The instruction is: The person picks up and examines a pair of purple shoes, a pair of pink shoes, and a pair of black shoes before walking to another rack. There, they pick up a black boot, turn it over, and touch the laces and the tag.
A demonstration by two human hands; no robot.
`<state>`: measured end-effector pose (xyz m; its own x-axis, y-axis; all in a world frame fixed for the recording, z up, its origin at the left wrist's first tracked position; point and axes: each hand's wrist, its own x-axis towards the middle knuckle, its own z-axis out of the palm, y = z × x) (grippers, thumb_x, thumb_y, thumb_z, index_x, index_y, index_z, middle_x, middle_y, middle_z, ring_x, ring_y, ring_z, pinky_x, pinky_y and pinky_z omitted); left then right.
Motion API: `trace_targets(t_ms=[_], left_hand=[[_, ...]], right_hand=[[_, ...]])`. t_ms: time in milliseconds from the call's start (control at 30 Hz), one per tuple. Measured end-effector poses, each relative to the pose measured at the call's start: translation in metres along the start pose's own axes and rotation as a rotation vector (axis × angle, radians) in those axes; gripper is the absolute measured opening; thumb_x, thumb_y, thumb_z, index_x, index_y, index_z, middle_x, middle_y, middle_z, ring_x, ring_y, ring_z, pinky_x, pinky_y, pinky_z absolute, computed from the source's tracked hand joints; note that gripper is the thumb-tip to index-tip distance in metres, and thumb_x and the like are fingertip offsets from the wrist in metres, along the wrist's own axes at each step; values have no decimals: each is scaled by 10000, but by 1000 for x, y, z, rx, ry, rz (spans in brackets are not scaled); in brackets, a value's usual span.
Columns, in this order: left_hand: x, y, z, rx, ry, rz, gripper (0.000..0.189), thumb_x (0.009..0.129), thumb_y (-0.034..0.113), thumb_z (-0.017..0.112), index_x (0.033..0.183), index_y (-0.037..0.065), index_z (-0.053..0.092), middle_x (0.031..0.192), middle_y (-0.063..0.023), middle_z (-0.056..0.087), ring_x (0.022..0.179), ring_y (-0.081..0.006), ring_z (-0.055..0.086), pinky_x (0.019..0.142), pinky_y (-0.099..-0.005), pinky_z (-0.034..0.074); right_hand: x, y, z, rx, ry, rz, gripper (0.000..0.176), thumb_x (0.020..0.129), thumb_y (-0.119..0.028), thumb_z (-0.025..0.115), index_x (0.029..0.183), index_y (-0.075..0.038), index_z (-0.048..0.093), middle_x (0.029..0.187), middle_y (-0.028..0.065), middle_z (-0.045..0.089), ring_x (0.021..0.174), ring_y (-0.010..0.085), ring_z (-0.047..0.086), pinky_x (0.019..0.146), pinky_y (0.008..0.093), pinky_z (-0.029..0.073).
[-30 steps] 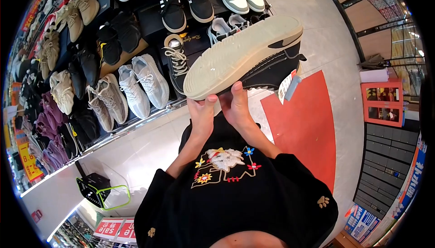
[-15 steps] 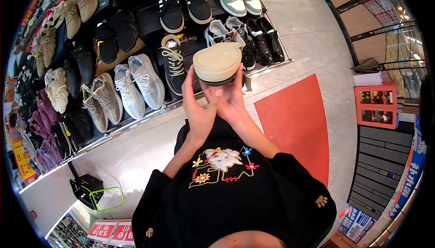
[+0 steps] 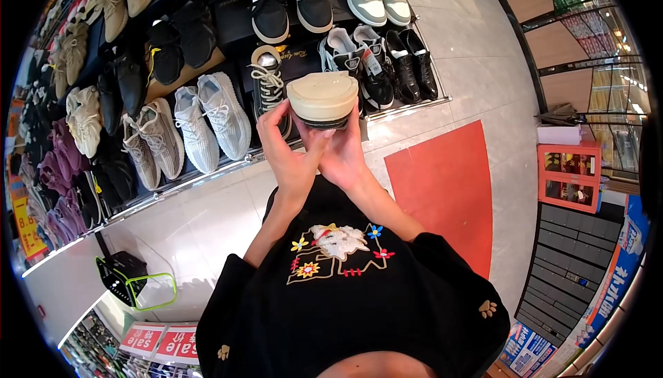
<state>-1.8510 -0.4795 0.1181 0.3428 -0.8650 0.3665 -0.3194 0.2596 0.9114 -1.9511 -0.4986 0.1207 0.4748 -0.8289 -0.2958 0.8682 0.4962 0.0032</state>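
Note:
Between both hands, in front of my chest, is a cream-coloured rounded object (image 3: 323,95) with a dark band along its lower edge; it may be a shoe seen from one end, but I cannot tell. My left hand (image 3: 293,153) wraps round its left side. Under it and along its right side lies my right hand (image 3: 344,153), with fingers curved round it. Just behind the object, a dark lace-up shoe (image 3: 268,78) with a light toe stands on the shoe display, partly hidden by the hand.
A tiered display holds rows of shoes, among them white knit sneakers (image 3: 224,115) and black shiny shoes (image 3: 402,67). Its metal edge (image 3: 162,193) runs before me. A red mat (image 3: 445,191) lies right, a green-framed black stand (image 3: 128,278) lower left.
The cream object has moved slightly left and turned, so its pointed right end no longer shows. Both hands have shifted left with it. The display has shifted slightly in view.

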Motion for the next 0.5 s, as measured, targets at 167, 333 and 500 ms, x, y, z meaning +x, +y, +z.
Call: trace_targets(t_ms=[167,333,500], left_hand=[[-4,-4,0,43,15,13,811,660,239,853,1289,-12,406,1219,-147,502,1169,-264,482,1002,-392,365],[3,-13,7,72,74,-49,827,628,211,876,1263,-28,404,1191,-157,504,1142,-266,497,983,-377,388],[9,-29,6,118,67,-122,811,608,277,898,1190,-50,437,1140,-170,497,1063,-285,520,909,-375,423]], right_hand=[[1,1,-13,65,38,85,766,819,-633,600,1363,-118,441,1316,57,518,1194,210,505,1074,348,391],[9,14,-26,64,143,68,735,793,-634,615,1298,-114,498,1240,47,573,1146,208,540,1027,353,428],[22,17,-43,59,96,117,706,808,-626,603,1293,-123,502,1242,51,572,1140,206,539,999,359,437]])
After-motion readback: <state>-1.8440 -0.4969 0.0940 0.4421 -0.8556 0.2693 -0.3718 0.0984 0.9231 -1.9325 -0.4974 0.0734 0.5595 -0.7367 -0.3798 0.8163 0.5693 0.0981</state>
